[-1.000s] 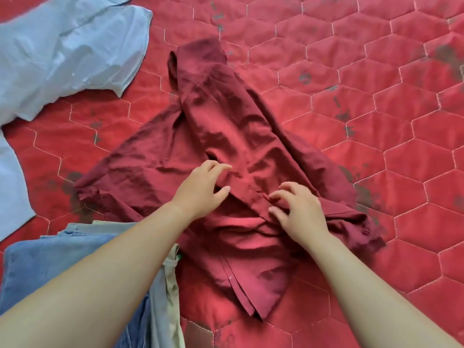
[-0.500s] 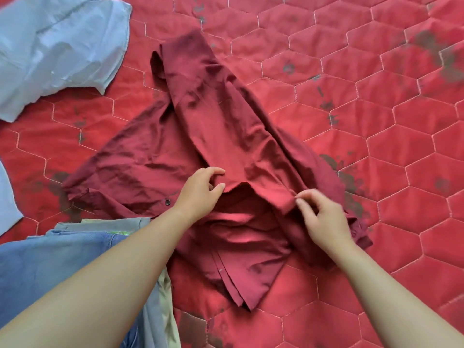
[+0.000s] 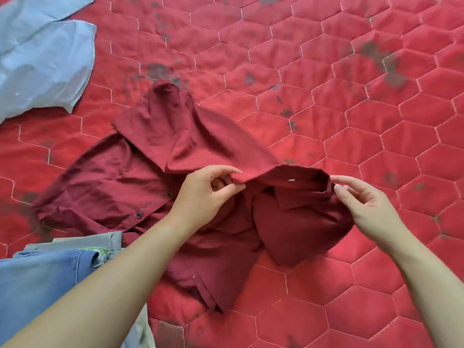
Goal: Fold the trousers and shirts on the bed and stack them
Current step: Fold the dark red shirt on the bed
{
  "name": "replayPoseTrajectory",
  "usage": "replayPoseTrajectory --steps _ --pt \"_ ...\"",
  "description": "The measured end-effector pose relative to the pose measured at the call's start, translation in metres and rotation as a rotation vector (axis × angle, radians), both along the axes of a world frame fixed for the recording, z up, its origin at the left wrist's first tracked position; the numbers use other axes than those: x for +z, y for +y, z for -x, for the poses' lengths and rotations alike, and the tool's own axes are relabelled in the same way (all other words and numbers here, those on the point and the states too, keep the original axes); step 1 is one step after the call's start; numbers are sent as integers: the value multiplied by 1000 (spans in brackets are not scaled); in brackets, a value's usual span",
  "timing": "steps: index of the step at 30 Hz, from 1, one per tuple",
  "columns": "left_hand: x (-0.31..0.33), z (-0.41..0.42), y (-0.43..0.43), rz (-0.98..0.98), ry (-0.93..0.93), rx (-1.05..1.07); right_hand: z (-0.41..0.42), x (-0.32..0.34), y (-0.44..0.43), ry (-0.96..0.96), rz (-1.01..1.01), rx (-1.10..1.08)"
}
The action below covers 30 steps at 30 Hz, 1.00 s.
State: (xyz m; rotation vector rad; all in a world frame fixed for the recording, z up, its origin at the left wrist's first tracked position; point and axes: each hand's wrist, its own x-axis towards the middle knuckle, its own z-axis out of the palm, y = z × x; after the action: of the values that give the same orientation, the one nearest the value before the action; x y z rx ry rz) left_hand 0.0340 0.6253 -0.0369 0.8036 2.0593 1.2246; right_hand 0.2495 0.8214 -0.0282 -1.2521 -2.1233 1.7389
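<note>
A: Where is the maroon shirt (image 3: pixel 140 172) now?

B: It lies crumpled on the red quilted bed cover (image 3: pixel 326 96), in the middle of the view. Most of it is spread to the left and toward the person. Two dark buttons show on its placket, near the left forearm.

A: And the hands?

B: Both are at the shirt's right part, at the collar (image 3: pixel 298 177). The left hand (image 3: pixel 203 194) pinches a fold of cloth between thumb and forefinger, the other fingers curled loosely. The right hand (image 3: pixel 364 202) is at the far right end of the collar band. Its fingers are half open and the fingertips touch the edge, but I cannot tell if it really grips the cloth. Between the two hands the collar band is lifted and stretched, with a small pale mark on it.

A: What else is there?

B: A light blue garment (image 3: pixel 42 59) lies at the upper left, apart from the shirt. At the lower left there is a pile of folded clothes (image 3: pixel 45 275), blue on top, and its far edge touches the shirt.

A: What differs from half a second ago?

B: Then both hands were low on the bunched middle of the shirt, closer together. Now they are wider apart and the collar is pulled open between them. The long part that reached away from the person is now shorter and folded.
</note>
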Motion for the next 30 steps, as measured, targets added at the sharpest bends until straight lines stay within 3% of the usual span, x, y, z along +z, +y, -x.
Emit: replayPoseTrajectory --steps 5,9,14,20,24,27,30 --pt "29 18 19 63 481 44 26 19 -12 63 -56 -12" --pt "104 30 14 11 496 106 46 76 -16 207 -156 -157" --pt "259 34 17 -39 681 157 56 225 -7 376 -219 -136" --pt "461 13 -1 -168 1021 93 35 421 -4 494 -522 -32" --pt "560 -9 -15 -305 1159 225 16 527 -11 622 -757 -42" --pt "601 -28 -21 -356 1168 367 4 576 -17 706 -882 -169" --pt "600 -40 -27 -256 1033 329 -4 592 -23 593 -933 -133"
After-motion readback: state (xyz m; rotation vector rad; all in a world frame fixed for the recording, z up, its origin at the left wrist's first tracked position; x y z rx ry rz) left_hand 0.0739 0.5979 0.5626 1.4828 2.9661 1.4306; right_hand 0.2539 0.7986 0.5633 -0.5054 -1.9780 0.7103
